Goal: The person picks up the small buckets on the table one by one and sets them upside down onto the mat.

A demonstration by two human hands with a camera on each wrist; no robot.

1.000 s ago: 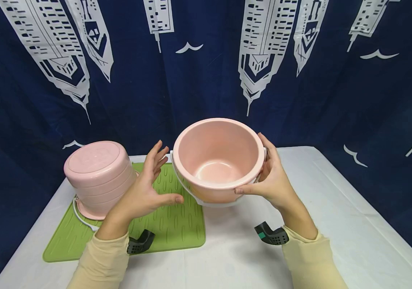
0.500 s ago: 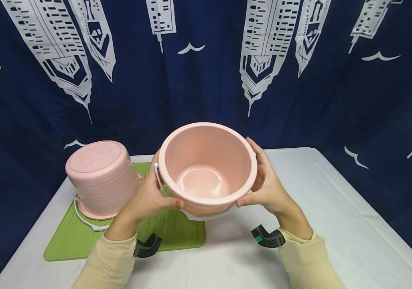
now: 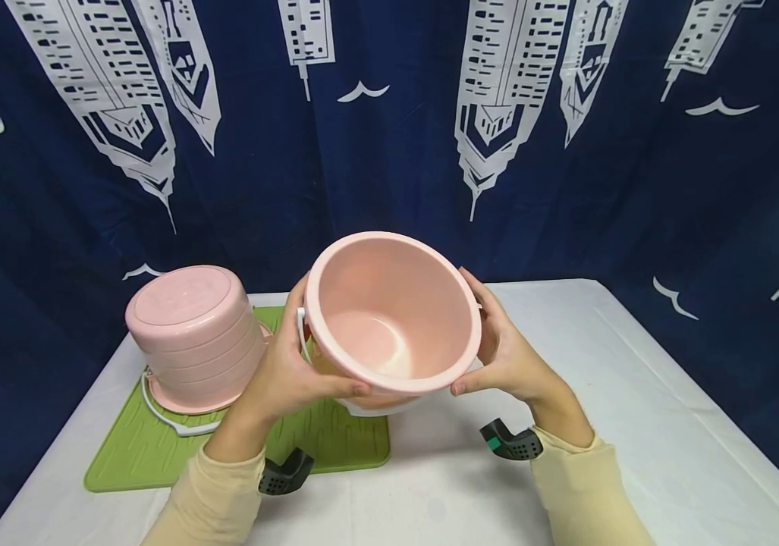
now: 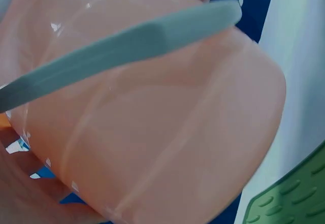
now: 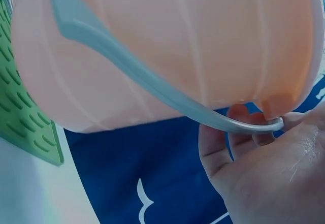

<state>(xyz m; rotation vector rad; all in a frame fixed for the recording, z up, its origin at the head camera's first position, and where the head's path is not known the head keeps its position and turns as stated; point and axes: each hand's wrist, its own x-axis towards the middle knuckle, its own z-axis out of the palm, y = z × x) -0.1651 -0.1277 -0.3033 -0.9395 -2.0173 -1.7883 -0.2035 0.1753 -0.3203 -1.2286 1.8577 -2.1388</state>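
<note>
A pink bucket is held above the table between both hands, its mouth tipped toward the head camera and nothing visible inside. My left hand grips its left side, thumb near the rim at the front. On the opposite side my right hand holds it, thumb at the lower rim and fingers behind the wall. The bucket's pale handle hangs across the outside wall in the left wrist view. In the right wrist view the handle runs down to its pivot beside the right hand.
A second pink bucket stands upside down on a green ribbed mat, left of the left hand, its white handle resting on the mat. White cloth covers the table. A dark blue printed curtain hangs behind it.
The left hand, apart from the bucket a second ago, has taken hold of its left side. The bucket has shifted left and a little lower, then tilted slightly. The right hand keeps its hold.
</note>
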